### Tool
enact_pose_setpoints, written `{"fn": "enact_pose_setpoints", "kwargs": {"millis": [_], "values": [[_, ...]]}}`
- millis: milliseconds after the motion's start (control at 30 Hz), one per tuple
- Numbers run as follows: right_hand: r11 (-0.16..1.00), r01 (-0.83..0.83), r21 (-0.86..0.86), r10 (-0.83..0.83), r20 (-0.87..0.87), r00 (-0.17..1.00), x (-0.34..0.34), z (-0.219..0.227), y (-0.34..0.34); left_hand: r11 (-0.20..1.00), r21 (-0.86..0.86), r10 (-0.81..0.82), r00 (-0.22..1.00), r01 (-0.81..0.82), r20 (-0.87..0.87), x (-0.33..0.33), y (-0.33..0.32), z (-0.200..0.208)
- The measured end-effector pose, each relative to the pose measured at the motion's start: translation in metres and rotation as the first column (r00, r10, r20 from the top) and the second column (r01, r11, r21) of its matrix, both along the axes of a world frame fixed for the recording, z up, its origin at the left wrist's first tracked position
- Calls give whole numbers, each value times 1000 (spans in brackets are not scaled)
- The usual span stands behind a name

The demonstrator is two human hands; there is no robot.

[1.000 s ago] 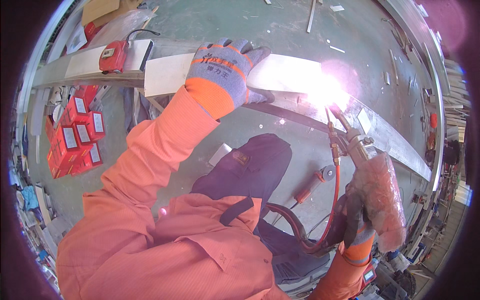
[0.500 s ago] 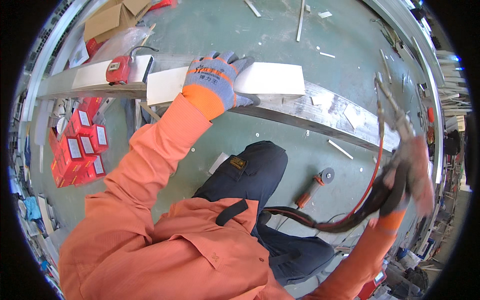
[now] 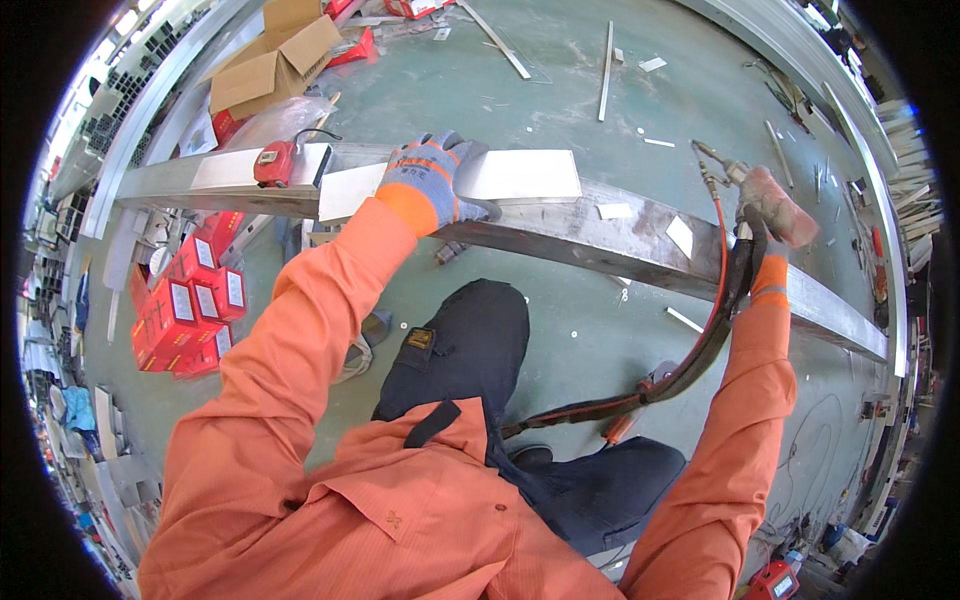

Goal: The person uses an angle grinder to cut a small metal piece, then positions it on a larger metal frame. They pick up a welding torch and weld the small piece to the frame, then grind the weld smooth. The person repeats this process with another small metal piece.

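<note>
My left hand (image 3: 427, 180), in a grey and orange glove, grips a white flat-faced piece (image 3: 525, 175) against the long metal beam (image 3: 640, 232). Its fingers reach over the far side and the thumb lies along the near side. At the right, my gloved right hand (image 3: 757, 232) is closed around a welding gun (image 3: 733, 172) with a thin nozzle. The nozzle points left, apart from the white piece. A dark sheathed cable (image 3: 690, 375) and a red tube run from the gun toward my lap. A pinkish pad (image 3: 783, 205) covers part of that hand.
A red tape measure (image 3: 275, 163) sits on the beam's left part. Small white scraps (image 3: 680, 236) lie on the beam. Red boxes (image 3: 180, 315) are stacked at the left, below an open cardboard box (image 3: 270, 65). An angle grinder (image 3: 622, 425) lies on the floor, partly hidden by the cable.
My right hand has swung up and left with the welding gun, from the far right to above the beam. My left hand stays on the white piece. The view has shifted a little.
</note>
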State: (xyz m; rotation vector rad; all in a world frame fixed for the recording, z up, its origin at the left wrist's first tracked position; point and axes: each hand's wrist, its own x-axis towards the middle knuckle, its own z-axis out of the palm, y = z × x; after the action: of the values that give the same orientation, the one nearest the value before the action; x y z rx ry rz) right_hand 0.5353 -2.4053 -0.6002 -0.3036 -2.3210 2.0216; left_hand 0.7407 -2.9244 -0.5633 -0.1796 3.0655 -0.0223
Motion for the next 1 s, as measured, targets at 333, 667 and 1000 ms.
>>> {"fn": "enact_pose_setpoints", "kwargs": {"millis": [333,667,1000], "values": [[970,244,2,-232,-306,923,78,-4,-3,274,946,396,876,174,-276,26,-57,96],[398,-96,912,654,-209,727,162,17,-178,-615,785,608,588,-76,533,76,9,-21],[607,-119,786,599,-354,718,171,-17,-172,-688,725,606,575,34,549,70,12,-55]]}}
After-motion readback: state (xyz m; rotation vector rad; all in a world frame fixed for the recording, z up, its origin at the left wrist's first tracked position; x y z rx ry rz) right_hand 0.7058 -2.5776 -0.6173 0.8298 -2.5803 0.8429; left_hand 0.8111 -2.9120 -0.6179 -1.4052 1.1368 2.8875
